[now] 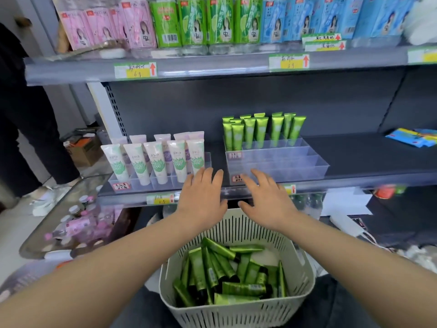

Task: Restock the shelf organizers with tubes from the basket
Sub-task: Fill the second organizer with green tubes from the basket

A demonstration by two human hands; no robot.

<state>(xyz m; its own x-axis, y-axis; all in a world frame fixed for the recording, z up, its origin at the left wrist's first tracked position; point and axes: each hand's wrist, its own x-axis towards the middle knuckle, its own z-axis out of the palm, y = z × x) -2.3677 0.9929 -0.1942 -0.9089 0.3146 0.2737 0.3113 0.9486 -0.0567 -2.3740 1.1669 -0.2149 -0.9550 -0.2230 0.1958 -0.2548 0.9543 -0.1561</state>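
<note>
Both hands, left (203, 199) and right (266, 202), hover flat and empty above the basket (238, 311) of green tubes (243, 288); ahead, a half-filled clear organizer (276, 162), beside white tubes (156, 159).

glossy green tubes (233, 268), slotted plastic basket (238, 229)

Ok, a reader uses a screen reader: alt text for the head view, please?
An empty left hand and right hand reach toward a shop shelf above a basket of loose green tubes. A clear organizer there holds upright green tubes in its back rows only; a second organizer beside it holds white tubes.
</note>
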